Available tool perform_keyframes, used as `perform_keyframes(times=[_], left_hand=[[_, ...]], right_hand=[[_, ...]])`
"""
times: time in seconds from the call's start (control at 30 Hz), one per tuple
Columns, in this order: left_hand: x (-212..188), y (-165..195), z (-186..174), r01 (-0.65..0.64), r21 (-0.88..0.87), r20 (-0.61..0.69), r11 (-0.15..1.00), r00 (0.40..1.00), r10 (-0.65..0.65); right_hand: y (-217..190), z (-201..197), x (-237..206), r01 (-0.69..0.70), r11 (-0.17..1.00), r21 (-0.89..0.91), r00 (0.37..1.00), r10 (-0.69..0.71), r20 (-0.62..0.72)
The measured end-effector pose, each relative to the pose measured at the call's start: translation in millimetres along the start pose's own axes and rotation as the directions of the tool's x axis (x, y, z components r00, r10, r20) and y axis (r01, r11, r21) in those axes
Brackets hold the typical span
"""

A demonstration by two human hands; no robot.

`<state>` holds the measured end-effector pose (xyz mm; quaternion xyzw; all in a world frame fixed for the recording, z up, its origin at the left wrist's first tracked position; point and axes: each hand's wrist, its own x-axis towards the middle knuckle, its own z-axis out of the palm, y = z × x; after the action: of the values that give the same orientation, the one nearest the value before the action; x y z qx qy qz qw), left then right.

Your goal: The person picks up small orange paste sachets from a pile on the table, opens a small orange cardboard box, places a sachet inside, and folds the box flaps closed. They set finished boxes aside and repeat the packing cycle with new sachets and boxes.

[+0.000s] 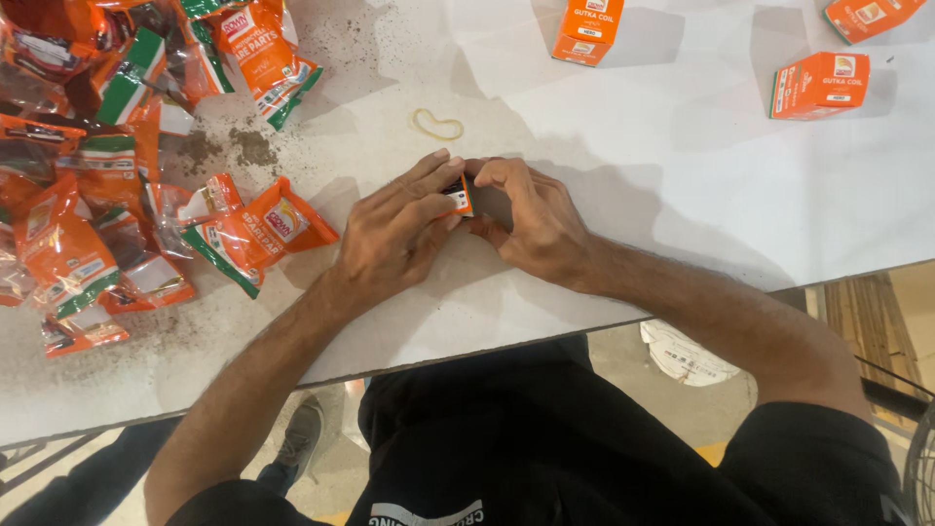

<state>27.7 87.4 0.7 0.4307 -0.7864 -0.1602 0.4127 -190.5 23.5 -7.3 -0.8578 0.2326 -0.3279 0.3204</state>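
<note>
Nearest to me: dark shirt and trousers along the near edge, both forearms reaching out over the white desk (682,175). Left hand (394,234) and right hand (536,219) meet mid-desk, both closed on one small orange carton (461,195). Left fingers (429,180) lie over its left side, right fingers (502,175) curl round its right side and far edge. Only a sliver of the carton shows between them; can't tell whether its flap is open or shut.

Just beyond the hands, a yellowish rubber band (437,125) lies flat on the desk, apart from everything else.

Left side: heap of orange-and-green plastic pouches (88,185), one stray pouch (258,232) just beside my left wrist. Dark grit (234,148) scattered on the desk around the heap.

Far right: three more small orange cartons, well apart from the hands: one far centre (588,29), one further right (820,85), one cut off by the far right corner (872,15).

Under the desk edge, near left, a grey shoe (302,438) on the floor.
</note>
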Motion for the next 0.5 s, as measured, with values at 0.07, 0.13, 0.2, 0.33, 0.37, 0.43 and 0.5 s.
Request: perform_keyframes(times=[0.07,0.13,0.2,0.33,0.37,0.43,0.5], left_hand=[[0.3,-1.4,-1.8,-0.012,0.007,0.008,1.0,1.0,0.012],[-6.1,-6.3,-1.8,-0.076,0.048,0.054,0.996,0.996,0.073],[-17.8,-13.7,1.0,-0.137,0.15,0.108,0.979,0.987,0.122],[-29.1,-23.0,3.5,-0.169,0.261,0.172,0.95,0.977,0.126],[-22.2,-23.0,0.8,-0.153,0.232,0.176,0.961,0.978,0.113],[6.5,-28.3,-9.3,-0.176,0.232,0.117,0.957,0.981,0.152],[46.1,-36.5,-20.9,-0.115,0.278,0.011,0.954,0.993,0.116]], right_hand=[[1.4,-1.1,-0.6,-0.003,1.0,0.0,1.0,0.003,-0.002],[1.4,-1.7,-2.5,-0.021,1.0,-0.001,1.0,0.021,0.007],[-0.1,-1.5,-3.2,-0.026,1.0,-0.012,0.999,0.027,0.02],[1.2,-4.4,9.2,0.05,0.999,-0.016,0.995,-0.048,0.088],[3.4,-6.8,13.7,0.079,0.997,-0.007,0.991,-0.078,0.113],[20.6,-19.9,31.5,0.216,0.972,-0.088,0.967,-0.201,0.153],[35.0,-37.8,38.3,0.005,0.897,-0.442,0.998,-0.033,-0.054]])
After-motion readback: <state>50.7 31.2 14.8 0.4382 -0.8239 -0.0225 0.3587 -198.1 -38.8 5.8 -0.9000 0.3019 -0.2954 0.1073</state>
